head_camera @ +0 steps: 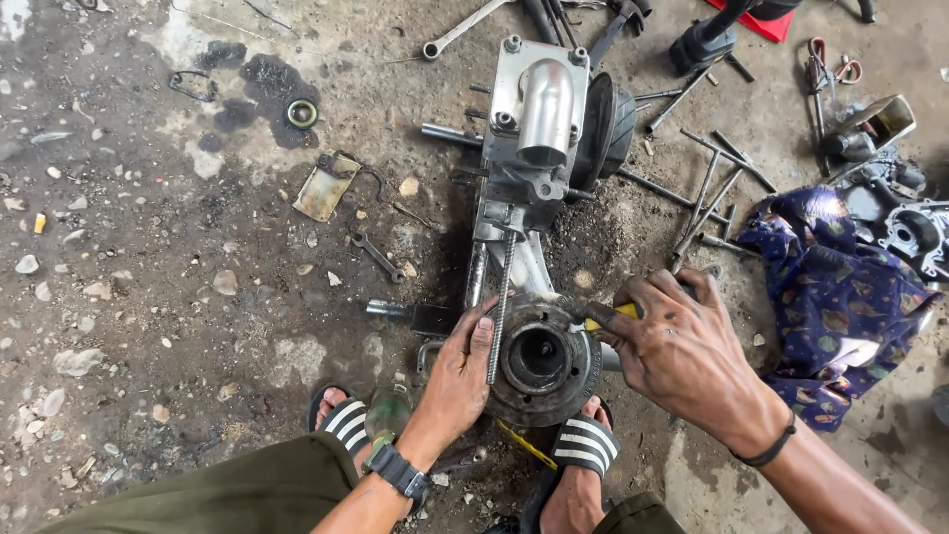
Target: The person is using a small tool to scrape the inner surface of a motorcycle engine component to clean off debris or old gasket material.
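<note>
A grey engine casing (539,129) lies on the oily concrete floor, with a round dark hub (542,361) at its near end between my sandalled feet. My left hand (460,376) rests on the hub's left side, fingers against a long thin metal rod (502,307) that runs up toward the casing. My right hand (682,351) grips a yellow-handled tool (621,312) whose tip touches the hub's upper right edge.
Several long bolts and rods (707,193) lie right of the casing. A blue patterned cloth (830,287) is at the right, with engine parts (905,227) beyond it. A small spanner (378,257), a metal plate (326,186), a bearing ring (301,113) and a long wrench (465,28) lie left.
</note>
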